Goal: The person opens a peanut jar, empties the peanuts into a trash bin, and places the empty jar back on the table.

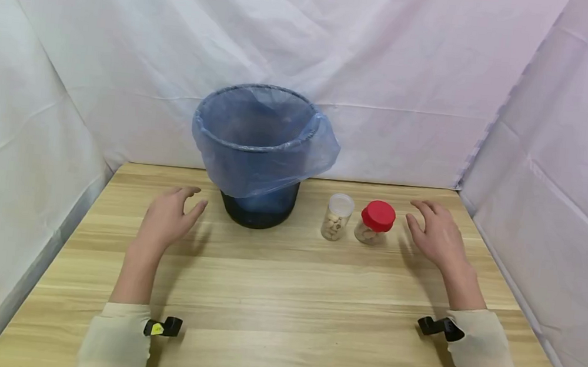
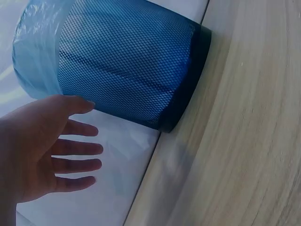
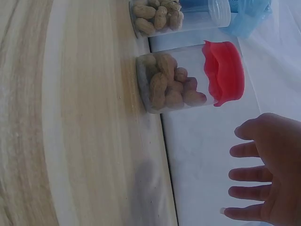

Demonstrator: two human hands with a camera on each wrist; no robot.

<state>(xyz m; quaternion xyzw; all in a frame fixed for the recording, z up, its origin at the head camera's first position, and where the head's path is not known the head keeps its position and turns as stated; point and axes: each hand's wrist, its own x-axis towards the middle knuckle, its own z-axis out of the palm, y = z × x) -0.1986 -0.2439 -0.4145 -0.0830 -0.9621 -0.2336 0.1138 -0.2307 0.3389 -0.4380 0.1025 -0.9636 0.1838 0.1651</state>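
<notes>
A dark mesh waste bin (image 1: 265, 207) lined with a blue plastic bag (image 1: 252, 173) stands at the back of the table. To its left my left hand (image 1: 167, 215) hovers with fingers spread, apart from the bin. My right hand (image 1: 438, 236) is held out at the right, fingers extended, holding nothing. Nearest to it is a clear jar with a red lid (image 1: 378, 215); in the right wrist view peanuts (image 3: 174, 89) fill its lower part. Beside that jar stands a second clear jar (image 1: 337, 217) with a translucent lid, also holding peanuts (image 3: 157, 16).
The light wood table (image 1: 281, 312) ends at a white cloth backdrop (image 1: 416, 71). More white cloth hangs along the left and right sides. A loose part of the bag (image 1: 324, 148) bulges out from the bin's right rim. Each sleeve carries a black wrist mount.
</notes>
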